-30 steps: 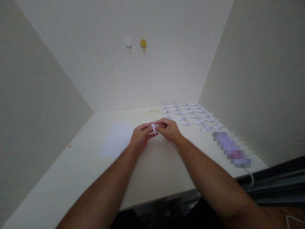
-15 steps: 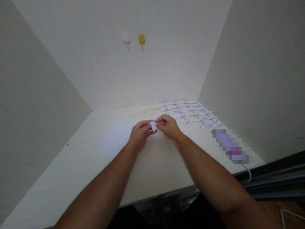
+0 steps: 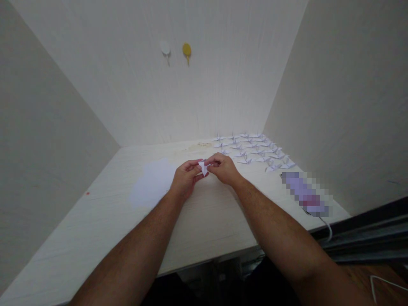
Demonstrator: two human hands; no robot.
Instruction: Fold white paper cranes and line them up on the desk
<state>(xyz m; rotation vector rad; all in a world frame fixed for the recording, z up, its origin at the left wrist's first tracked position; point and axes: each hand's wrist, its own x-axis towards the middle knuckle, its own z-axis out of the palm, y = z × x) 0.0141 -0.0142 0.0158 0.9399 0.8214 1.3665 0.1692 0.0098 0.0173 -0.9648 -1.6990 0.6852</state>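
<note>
A small folded white paper [image 3: 203, 168] is held between both hands above the middle of the table. My left hand [image 3: 186, 178] grips its left side, thumb in front and fingers behind and below. My right hand [image 3: 222, 168] pinches the paper's right edge between thumb and index finger, its other fingers curled. Several folded white paper cranes [image 3: 251, 148] stand in rows at the back right of the table. Left of my left hand lies a pale white patch [image 3: 151, 182], perhaps paper; its edges are too faint to tell.
The light table [image 3: 204, 229] meets walls at the back and sides. A blurred-out purple object [image 3: 304, 193] with a white cable [image 3: 328, 229] lies at the right edge. A yellow hook [image 3: 187, 49] and a white hook [image 3: 165, 48] are on the back wall.
The right thumb and index finger have moved slightly further over the folded paper. The whole view has shifted a little, so things appear slightly more to the left.
</note>
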